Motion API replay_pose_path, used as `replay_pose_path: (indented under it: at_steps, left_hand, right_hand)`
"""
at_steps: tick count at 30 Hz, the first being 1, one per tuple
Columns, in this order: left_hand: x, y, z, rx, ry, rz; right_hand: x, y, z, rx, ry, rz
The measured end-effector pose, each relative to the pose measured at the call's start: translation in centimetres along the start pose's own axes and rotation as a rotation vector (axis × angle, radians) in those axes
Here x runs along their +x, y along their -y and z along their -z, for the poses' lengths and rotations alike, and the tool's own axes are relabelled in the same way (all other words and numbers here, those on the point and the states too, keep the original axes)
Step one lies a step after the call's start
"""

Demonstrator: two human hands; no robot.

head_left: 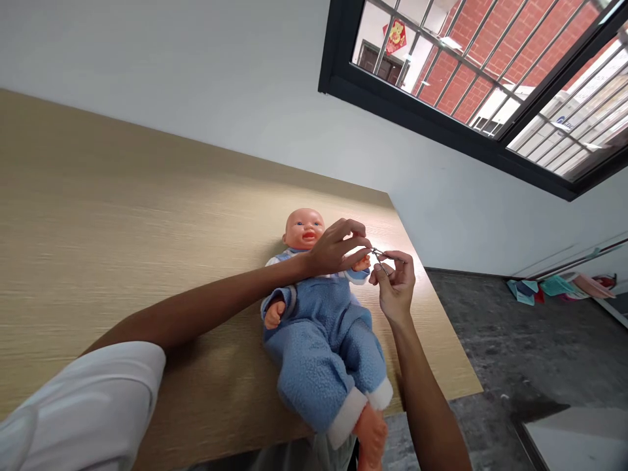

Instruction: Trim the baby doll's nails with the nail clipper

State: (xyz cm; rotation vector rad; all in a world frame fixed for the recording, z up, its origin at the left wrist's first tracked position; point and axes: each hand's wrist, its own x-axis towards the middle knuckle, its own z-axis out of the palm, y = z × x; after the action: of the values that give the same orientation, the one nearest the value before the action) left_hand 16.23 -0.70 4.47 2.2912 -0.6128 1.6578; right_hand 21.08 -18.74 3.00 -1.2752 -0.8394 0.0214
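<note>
A baby doll (321, 327) in a blue fleece suit lies on its back on the wooden table (122, 248), head toward the wall, legs over the front edge. My left hand (338, 247) reaches across the doll's chest and pinches the doll's small hand (362, 263) between its fingers. My right hand (396, 282) is closed around a small metal nail clipper (380, 256), its tip right at the doll's fingers. The doll's other arm (273, 314) rests at its side.
A white wall runs behind the table, with a barred dark-framed window (471, 85) at the upper right. To the right of the table lies dark grey floor (515, 340), with coloured items (554, 288) against the far wall and a pale surface (579, 438) at the bottom right.
</note>
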Motion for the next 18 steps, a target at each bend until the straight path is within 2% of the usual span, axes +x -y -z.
replay_pose_path:
  at_steps: [5,11,18]
  left_hand:
    - [0.08,0.0,-0.09,-0.042,-0.038,-0.008]
    - [-0.19,0.09,-0.21,-0.072,-0.007,0.037]
    - [-0.17,0.15,-0.17,-0.081,-0.021,0.018]
  right_hand:
    - [0.06,-0.02,-0.01,0.008,-0.007,0.011]
    - [0.1,0.0,0.02,0.003,-0.007,0.005]
    - [0.16,0.02,0.11,0.022,-0.015,0.006]
